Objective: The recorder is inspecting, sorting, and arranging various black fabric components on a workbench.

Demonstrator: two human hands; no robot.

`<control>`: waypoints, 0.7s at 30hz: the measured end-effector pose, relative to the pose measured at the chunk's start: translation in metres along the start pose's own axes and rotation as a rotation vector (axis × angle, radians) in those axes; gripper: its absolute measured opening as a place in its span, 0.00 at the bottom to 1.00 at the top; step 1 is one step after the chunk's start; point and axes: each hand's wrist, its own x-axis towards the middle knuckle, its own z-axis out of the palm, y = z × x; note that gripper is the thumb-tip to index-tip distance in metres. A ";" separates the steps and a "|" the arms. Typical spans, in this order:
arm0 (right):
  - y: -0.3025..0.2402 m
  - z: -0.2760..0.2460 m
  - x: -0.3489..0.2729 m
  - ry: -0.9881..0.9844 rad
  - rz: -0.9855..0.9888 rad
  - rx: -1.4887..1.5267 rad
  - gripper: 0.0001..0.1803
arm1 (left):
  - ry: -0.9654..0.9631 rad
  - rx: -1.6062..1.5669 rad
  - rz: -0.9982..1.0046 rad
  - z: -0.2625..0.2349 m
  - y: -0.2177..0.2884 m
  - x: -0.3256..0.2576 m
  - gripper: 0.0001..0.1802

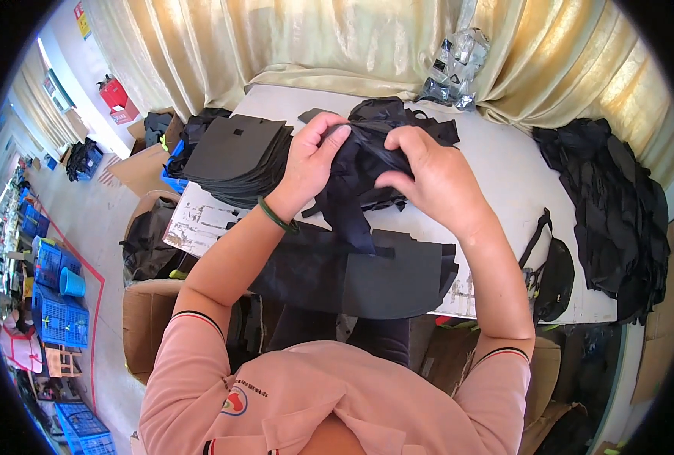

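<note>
Both hands hold one black fabric piece above a white table. My left hand pinches its upper left edge, a green band on that wrist. My right hand grips the fabric from the right, fingers curled over it. A loose tail of the piece hangs down between my forearms. Under it lies a flat black fabric panel at the table's near edge. A stack of flat black cut pieces sits just left of my left hand.
A heap of black fabric covers the table's right end, with a small black bag beside it. Clear plastic bags rest by the curtain. Cardboard boxes stand left of my knees. Blue crates line the floor far left.
</note>
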 end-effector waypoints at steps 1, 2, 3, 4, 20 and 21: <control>0.003 0.002 -0.003 -0.026 -0.008 -0.154 0.21 | 0.030 0.028 -0.001 0.000 0.000 0.001 0.12; 0.004 0.001 -0.006 -0.052 -0.015 -0.308 0.19 | 0.028 0.027 0.000 0.000 0.001 -0.001 0.12; 0.004 -0.001 -0.008 -0.020 -0.052 -0.368 0.13 | -0.045 0.139 0.044 -0.001 0.004 -0.004 0.19; 0.003 -0.003 -0.006 -0.020 -0.054 -0.369 0.13 | -0.115 0.254 0.088 -0.002 0.006 -0.007 0.26; -0.049 -0.010 -0.060 -0.069 -0.037 -0.302 0.10 | 0.065 0.933 0.496 -0.039 -0.006 -0.026 0.19; -0.052 -0.009 -0.068 -0.127 -0.041 -0.219 0.10 | 0.022 0.911 0.444 -0.054 -0.010 -0.032 0.18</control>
